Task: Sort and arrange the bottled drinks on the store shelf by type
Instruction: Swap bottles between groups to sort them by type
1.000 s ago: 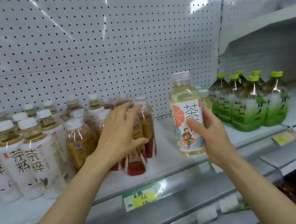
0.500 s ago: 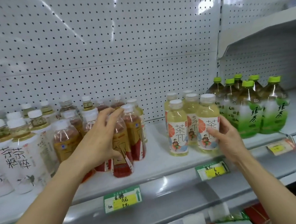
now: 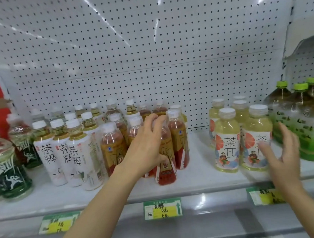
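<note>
My left hand point(image 3: 147, 147) wraps around the upper part of a red-brown tea bottle point(image 3: 166, 171) that stands at the front of a cluster of like bottles point(image 3: 113, 143) on the white shelf point(image 3: 202, 178). My right hand point(image 3: 281, 155) hovers open, blurred, just in front of the pale yellow tea bottle point(image 3: 254, 136), which stands with several others of its kind point(image 3: 226, 138). White-labelled tea bottles point(image 3: 77, 153) stand in rows to the left of the red-brown ones.
Large green-capped green tea bottles point(image 3: 303, 121) fill the right end of the shelf. Dark green bottles point(image 3: 9, 175) stand at the far left. A pegboard back wall point(image 3: 148, 45) rises behind. Price tags point(image 3: 162, 208) line the shelf's front rail.
My right hand set the pale yellow bottle down among its kind and let go, fingers now spread. My left hand closed around the front red-brown bottle. The view shifted left.
</note>
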A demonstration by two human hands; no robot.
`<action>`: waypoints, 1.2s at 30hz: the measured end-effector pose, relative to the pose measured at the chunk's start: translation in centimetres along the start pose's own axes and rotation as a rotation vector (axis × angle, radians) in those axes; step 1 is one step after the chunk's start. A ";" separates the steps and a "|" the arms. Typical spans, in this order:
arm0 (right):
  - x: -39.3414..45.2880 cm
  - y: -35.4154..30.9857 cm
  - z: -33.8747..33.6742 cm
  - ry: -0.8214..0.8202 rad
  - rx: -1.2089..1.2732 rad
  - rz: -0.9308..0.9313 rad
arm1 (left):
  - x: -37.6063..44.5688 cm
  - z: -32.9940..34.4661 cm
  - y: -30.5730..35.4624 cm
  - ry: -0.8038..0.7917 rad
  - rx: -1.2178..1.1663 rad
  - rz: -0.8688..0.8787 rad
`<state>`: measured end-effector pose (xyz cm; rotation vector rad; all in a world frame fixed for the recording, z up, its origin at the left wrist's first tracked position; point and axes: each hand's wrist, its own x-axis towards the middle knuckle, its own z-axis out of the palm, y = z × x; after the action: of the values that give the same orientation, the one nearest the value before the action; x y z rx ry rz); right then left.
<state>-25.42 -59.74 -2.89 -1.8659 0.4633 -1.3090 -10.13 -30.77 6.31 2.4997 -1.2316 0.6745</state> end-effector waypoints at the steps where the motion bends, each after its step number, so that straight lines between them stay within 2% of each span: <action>1: -0.6 -0.9 0.4 0.082 -0.094 -0.125 | 0.0 -0.1 -0.1 -0.002 0.003 -0.001; 3: -1.2 -3.1 1.6 0.097 -0.147 -0.389 | 0.2 -0.7 -0.5 -0.024 0.006 0.012; 6: -0.9 -6.0 4.8 -0.032 -0.160 -0.675 | 0.5 -1.2 -0.9 -0.039 0.064 0.046; 8: -0.1 -7.7 7.7 -0.122 -0.171 -0.768 | 0.5 -1.1 -1.1 -0.024 0.169 0.078; 10: 1.2 -9.3 10.3 -0.185 -0.198 -0.772 | 0.4 -1.1 -1.5 0.000 0.217 0.097; 12: 3.1 -11.0 12.5 -0.242 -0.220 -0.672 | 0.1 -1.4 -1.9 0.002 0.209 0.108; 17: 8.6 -13.8 16.1 -0.417 -0.285 -0.285 | 0.1 -1.9 -2.1 -0.035 0.226 0.115; 21: 12.3 -13.8 17.9 -0.630 -0.395 -0.041 | 0.5 -2.4 -2.2 -0.057 0.229 0.137; 24: 13.2 -12.8 18.7 -0.737 -0.436 0.132 | 0.7 -3.7 -2.9 -0.137 0.210 0.185; 28: 13.2 -11.1 19.3 -0.677 -0.279 0.208 | 3.0 -7.8 -5.6 -0.202 0.136 0.176; 32: 13.2 -10.2 20.1 -0.588 -0.074 0.302 | 6.9 -11.2 -11.6 -0.147 0.133 -0.005; 36: 13.9 -10.0 20.8 -0.510 0.112 0.312 | 10.9 -11.9 -17.8 -0.238 0.222 -0.123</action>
<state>-2.39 -54.76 10.27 -1.8566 0.3790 -0.6100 6.44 -22.24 21.42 2.8830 -1.1177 0.5199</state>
